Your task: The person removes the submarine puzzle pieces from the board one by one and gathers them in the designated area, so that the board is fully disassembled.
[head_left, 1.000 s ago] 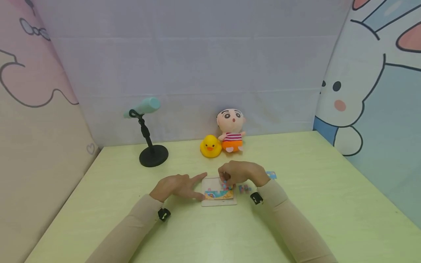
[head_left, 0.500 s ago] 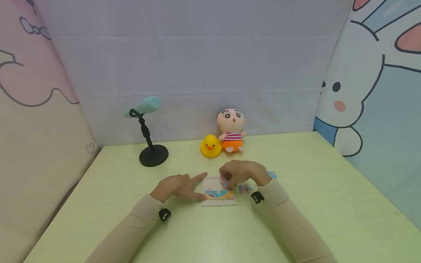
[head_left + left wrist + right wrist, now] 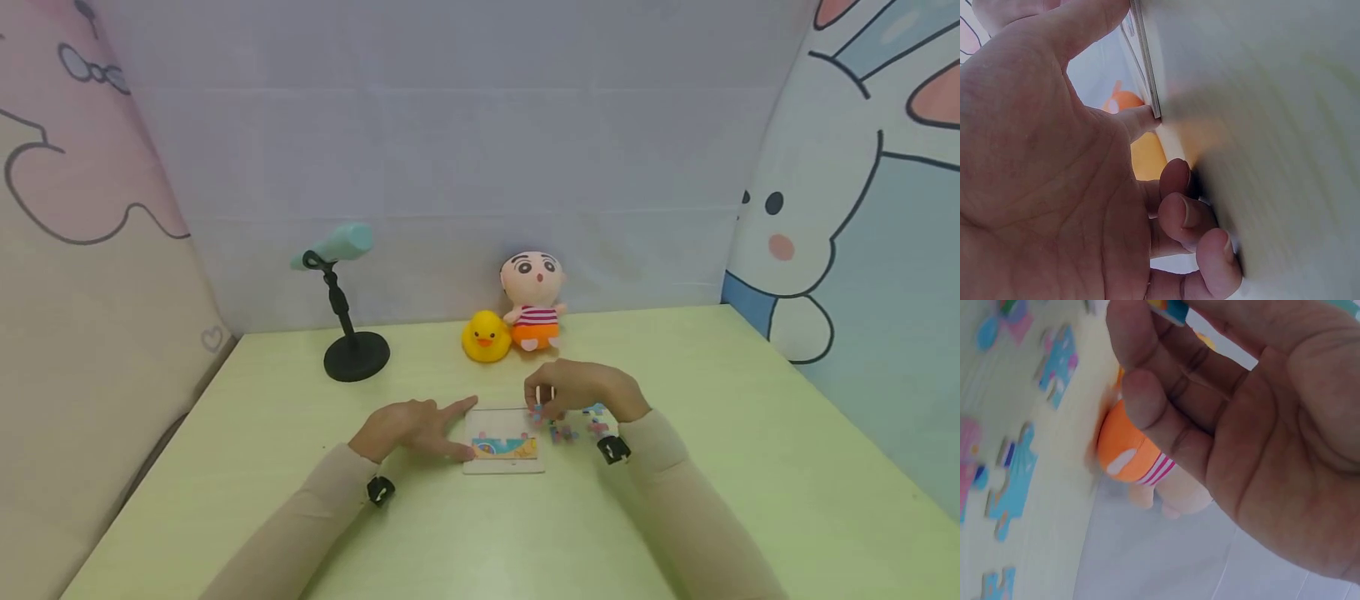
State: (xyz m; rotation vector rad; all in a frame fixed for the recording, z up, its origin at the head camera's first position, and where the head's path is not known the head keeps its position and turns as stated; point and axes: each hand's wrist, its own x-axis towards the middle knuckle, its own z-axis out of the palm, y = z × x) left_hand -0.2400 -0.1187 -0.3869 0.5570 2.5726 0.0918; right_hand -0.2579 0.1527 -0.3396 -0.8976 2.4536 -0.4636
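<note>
A small white puzzle board (image 3: 504,463) lies on the green table (image 3: 480,533), with a coloured strip of fitted pieces (image 3: 504,448) along its lower half. My left hand (image 3: 469,427) rests at its left side, index finger stretched out and thumb touching the board edge (image 3: 1147,69); the other fingers (image 3: 1179,215) curl against the table. My right hand (image 3: 538,408) hovers just off the board's upper right corner and pinches a puzzle piece (image 3: 1171,310) between thumb and fingers. Several loose pieces (image 3: 564,433) lie beneath and right of it, also in the right wrist view (image 3: 1013,481).
At the back stand a yellow rubber duck (image 3: 486,337) and a plush doll (image 3: 534,302) in orange shorts. A black stand with a mint-green tube (image 3: 347,333) sits back left. Printed fabric walls close in three sides.
My right hand has moved right, from over the board to just off its upper right corner. My left hand has stayed put.
</note>
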